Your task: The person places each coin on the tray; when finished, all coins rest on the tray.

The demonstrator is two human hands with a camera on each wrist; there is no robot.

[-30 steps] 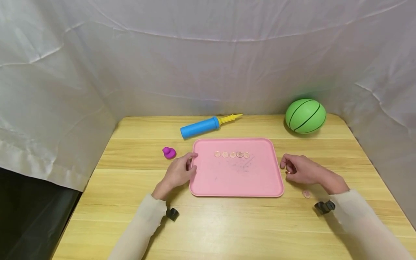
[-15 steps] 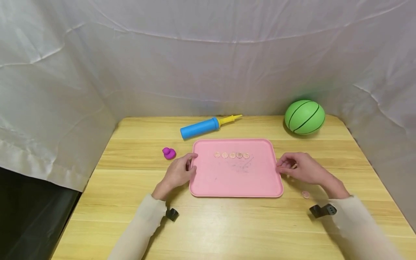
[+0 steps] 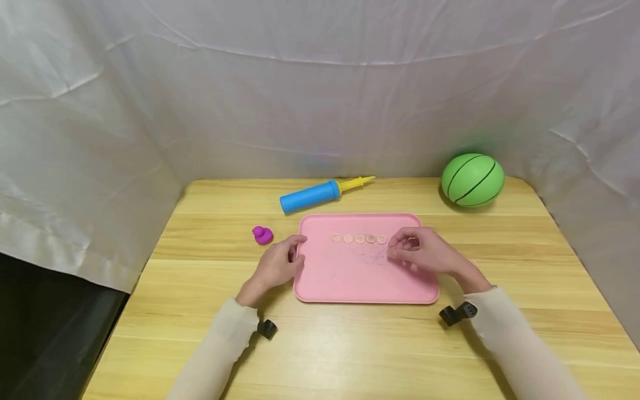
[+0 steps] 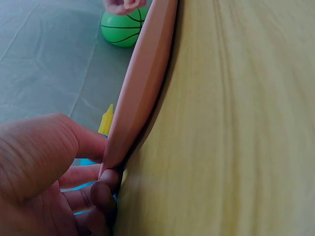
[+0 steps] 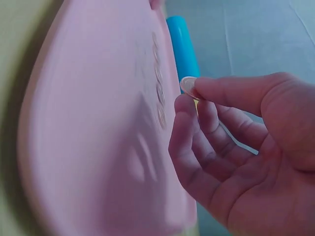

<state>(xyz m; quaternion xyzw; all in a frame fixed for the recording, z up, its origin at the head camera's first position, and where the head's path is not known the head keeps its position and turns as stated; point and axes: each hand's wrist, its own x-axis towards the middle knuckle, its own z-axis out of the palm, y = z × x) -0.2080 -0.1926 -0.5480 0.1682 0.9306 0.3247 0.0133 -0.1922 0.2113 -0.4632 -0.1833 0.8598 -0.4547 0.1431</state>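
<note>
Between the thumb and forefinger of my right hand (image 3: 425,251) I pinch a small, round, copper-coloured coin (image 5: 188,85) above the rectangular pink tray (image 3: 350,284), near the right end of a row of five flat, copper-coloured coins (image 3: 360,239) lying in it. My left hand (image 3: 275,264) grips the tray's left rim, thumb on one side and fingers on the other, with a small purple toy duck (image 3: 262,235) near it on the pale wooden table (image 3: 320,355).
</note>
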